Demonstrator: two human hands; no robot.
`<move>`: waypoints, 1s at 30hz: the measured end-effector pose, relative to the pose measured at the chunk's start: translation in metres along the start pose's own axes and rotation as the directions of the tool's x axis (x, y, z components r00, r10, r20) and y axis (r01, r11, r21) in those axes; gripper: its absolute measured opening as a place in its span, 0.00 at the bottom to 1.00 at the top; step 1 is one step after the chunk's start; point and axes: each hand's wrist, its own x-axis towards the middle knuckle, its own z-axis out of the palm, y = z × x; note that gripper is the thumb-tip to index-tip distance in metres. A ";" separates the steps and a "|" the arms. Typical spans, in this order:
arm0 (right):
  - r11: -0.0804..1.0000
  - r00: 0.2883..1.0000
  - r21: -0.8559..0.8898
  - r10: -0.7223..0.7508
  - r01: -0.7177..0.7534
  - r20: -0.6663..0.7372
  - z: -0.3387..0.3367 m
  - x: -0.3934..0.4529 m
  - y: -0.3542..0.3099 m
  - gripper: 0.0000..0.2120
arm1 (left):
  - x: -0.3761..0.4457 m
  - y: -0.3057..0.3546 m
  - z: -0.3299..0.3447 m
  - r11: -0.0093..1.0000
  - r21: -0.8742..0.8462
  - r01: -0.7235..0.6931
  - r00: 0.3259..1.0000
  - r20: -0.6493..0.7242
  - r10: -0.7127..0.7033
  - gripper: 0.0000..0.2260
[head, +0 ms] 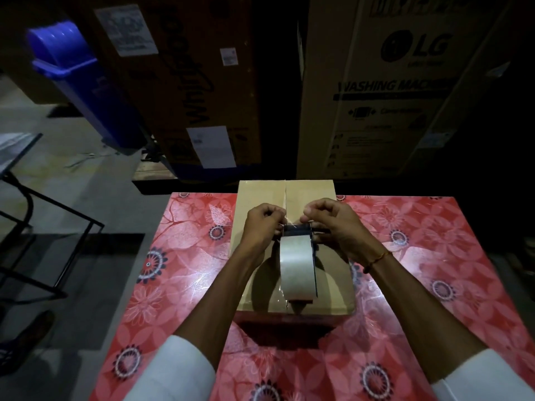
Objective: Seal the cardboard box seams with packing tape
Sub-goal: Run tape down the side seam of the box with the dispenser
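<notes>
A closed brown cardboard box (312, 195) lies on a table with a red floral cloth (419, 256), its centre seam running away from me. A roll of clear packing tape in a dark dispenser (295, 266) stands upright on the box's near half. My left hand (262, 227) pinches the tape's free end at the dispenser's far edge, fingers curled. My right hand (333, 224) grips the dispenser's top from the right side, with the thumb and fingertips meeting at the same edge. A shiny strip of tape shows along the seam near the box's front edge.
Two tall appliance cartons (376, 88) stand just behind the table. A blue swing-lid bin (84, 82) leans at the back left. A black metal frame (43, 227) stands on the floor to the left. A foot (26, 340) shows at the lower left.
</notes>
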 end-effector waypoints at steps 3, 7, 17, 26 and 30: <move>0.997 0.998 -0.064 -0.055 0.053 -0.033 0.004 0.000 0.001 0.10 | 0.001 0.000 0.001 1.000 -0.008 0.005 1.000 -0.001 -0.005 0.05; 0.985 0.990 -0.132 -0.118 0.107 -0.078 0.011 0.004 0.003 0.05 | 0.002 0.001 0.001 1.000 -0.024 0.012 1.000 0.007 -0.012 0.05; 0.972 0.984 -0.186 -0.162 0.146 -0.072 0.009 0.006 0.006 0.04 | 0.013 0.000 -0.016 1.000 0.019 -0.025 0.987 0.160 0.021 0.04; 0.986 0.989 -0.083 -0.146 0.143 -0.025 0.004 0.006 0.006 0.04 | 0.019 0.003 -0.025 0.998 0.001 -0.059 0.961 0.270 0.056 0.04; 0.988 0.991 -0.073 -0.134 0.133 -0.014 0.003 0.006 0.004 0.03 | 0.020 0.004 -0.026 0.998 -0.020 -0.059 0.958 0.281 0.062 0.04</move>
